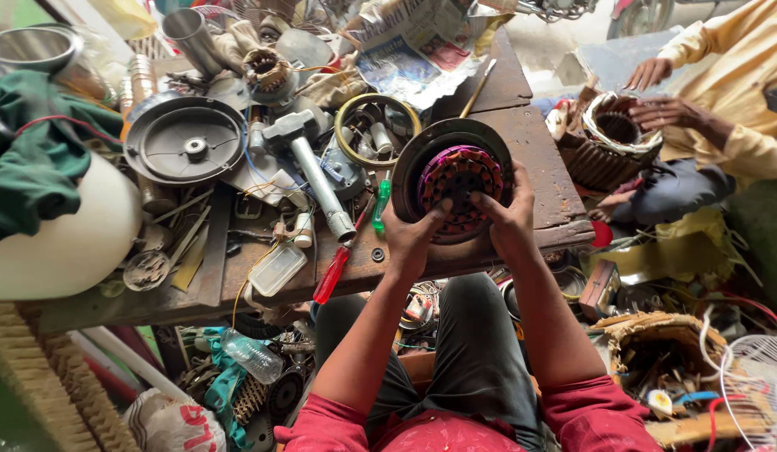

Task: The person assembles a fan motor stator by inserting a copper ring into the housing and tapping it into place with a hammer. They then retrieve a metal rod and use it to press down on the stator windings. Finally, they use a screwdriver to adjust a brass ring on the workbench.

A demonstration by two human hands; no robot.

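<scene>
A round dark motor housing stands tilted on the edge of a worn wooden bench. Inside it sits a stator with copper windings and pink-purple insulation. My left hand grips the housing's lower left rim, thumb on the windings. My right hand holds the lower right rim, fingers over the stator's edge. Both arms wear red sleeves.
Left of the housing lie a red-handled screwdriver, a green-handled one, a hammer, a brass ring and a grey fan cover. Another person at the right handles a wound stator. A basket of parts sits on the floor.
</scene>
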